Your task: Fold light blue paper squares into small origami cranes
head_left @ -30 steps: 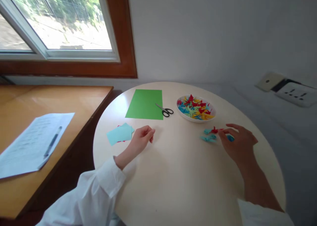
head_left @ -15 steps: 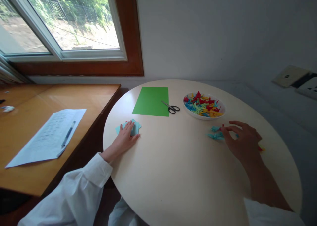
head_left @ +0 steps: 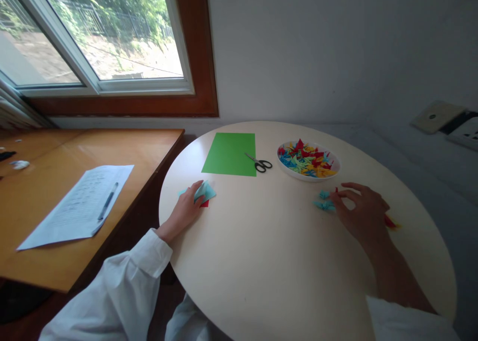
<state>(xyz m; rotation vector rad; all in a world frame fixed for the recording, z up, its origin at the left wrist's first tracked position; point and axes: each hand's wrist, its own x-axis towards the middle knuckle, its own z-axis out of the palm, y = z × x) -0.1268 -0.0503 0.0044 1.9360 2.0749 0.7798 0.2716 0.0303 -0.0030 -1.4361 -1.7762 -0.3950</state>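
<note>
My left hand (head_left: 185,209) is closed on a light blue paper square (head_left: 206,190) at the left side of the round table. A corner of red paper (head_left: 204,204) shows under its fingers. Thumb and forefinger of my right hand (head_left: 360,209) pinch a small red folded paper crane (head_left: 336,189), mostly hidden by the fingers. Just left of that hand lie light blue paper cranes (head_left: 324,205). Beyond its wrist, a red and yellow folded piece (head_left: 391,222) is partly covered.
A white bowl (head_left: 309,178) of many-coloured paper cranes stands at the back of the round table (head_left: 276,261). Black-handled scissors (head_left: 263,166) overlap a green sheet (head_left: 229,154). On the wooden desk (head_left: 149,144) at left are written papers (head_left: 78,201) and a pen (head_left: 108,200).
My left fingers have curled and lifted the light blue paper, uncovering more red paper beneath. My right hand stays nearly in place, still pinching. The view has shifted slightly.
</note>
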